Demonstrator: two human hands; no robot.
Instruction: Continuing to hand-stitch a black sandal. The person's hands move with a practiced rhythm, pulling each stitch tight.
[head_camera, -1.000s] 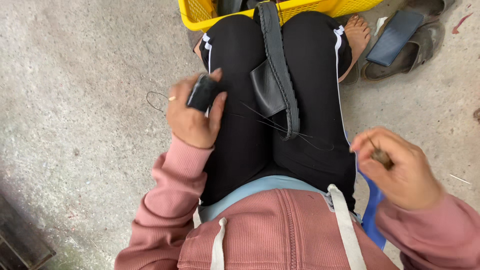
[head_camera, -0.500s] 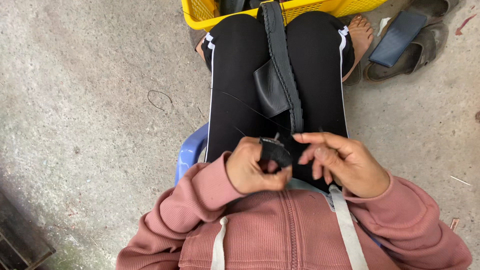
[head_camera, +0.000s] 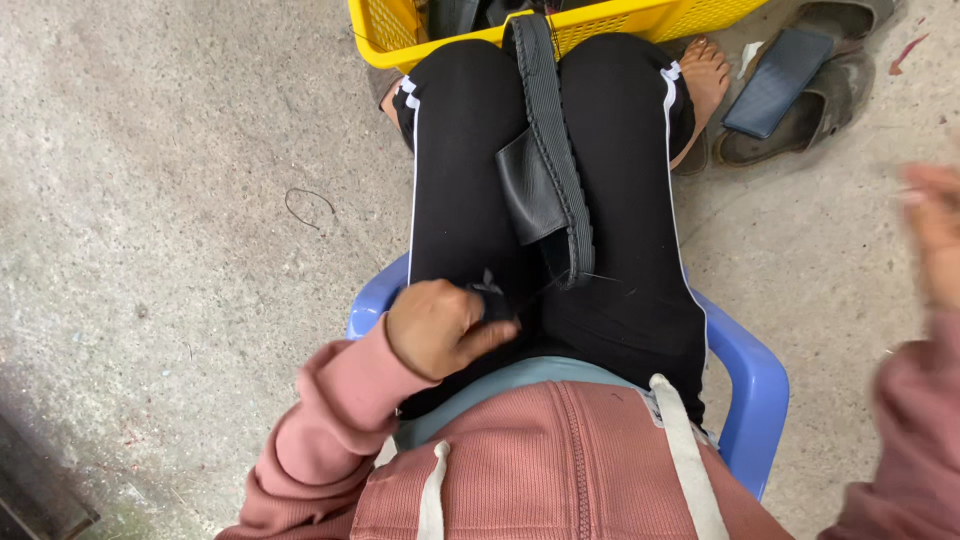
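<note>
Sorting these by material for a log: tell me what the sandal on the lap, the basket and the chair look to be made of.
Black sandal: likely rubber or foam sole, with ribbed matte edge; the strap looks like smooth faux leather, uncertain.
Yellow basket: moulded plastic, shown by its glossy lattice walls.
Blue chair: plastic, with a smooth, slightly shiny rounded rim.

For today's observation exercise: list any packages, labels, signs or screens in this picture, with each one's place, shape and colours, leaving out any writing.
Phone: lies screen up on a grey sandal on the concrete, top right beside the bare foot; flat dark blue-grey rectangle, screen dark.
No packages, labels or signs show.
</note>
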